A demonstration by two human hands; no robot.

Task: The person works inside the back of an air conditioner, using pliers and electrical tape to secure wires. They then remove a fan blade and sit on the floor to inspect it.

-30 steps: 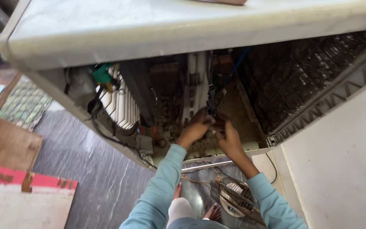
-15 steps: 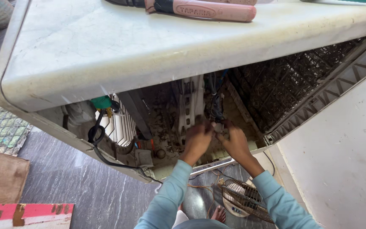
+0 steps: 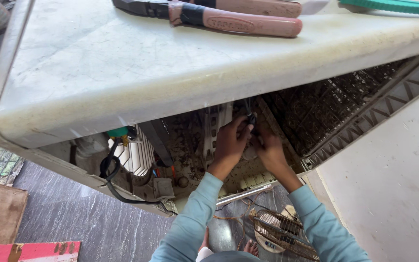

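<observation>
Nearest, a round wire fan guard [image 3: 280, 235] lies on the grey floor [image 3: 73, 218]. Beyond it both hands reach into the open air cooler body [image 3: 122, 73]. The left hand [image 3: 230, 143] has its fingers clamped on a black cable [image 3: 249, 116]; the right hand [image 3: 267, 150] touches beside it, grip unclear. Farthest, pink-handled pliers [image 3: 229, 19] rest on the cooler's top.

the dirty off-white plastic cooler casing [image 3: 122, 73] looks matt, scuffed and grimy on top. on it lie dark metal pliers with smooth pink rubbery handles [image 3: 229, 19], faintly glossy. inside, the brown fibrous cooling pad [image 3: 326, 111] looks rough and coarse. a black rubber-coated cable [image 3: 108, 167] shows a dull sheen. the grey stone floor [image 3: 73, 218] is polished, veined. the light blue cloth sleeves [image 3: 190, 218] look soft, matt. the rusty wire fan guard [image 3: 280, 233] is rough metal.
</observation>
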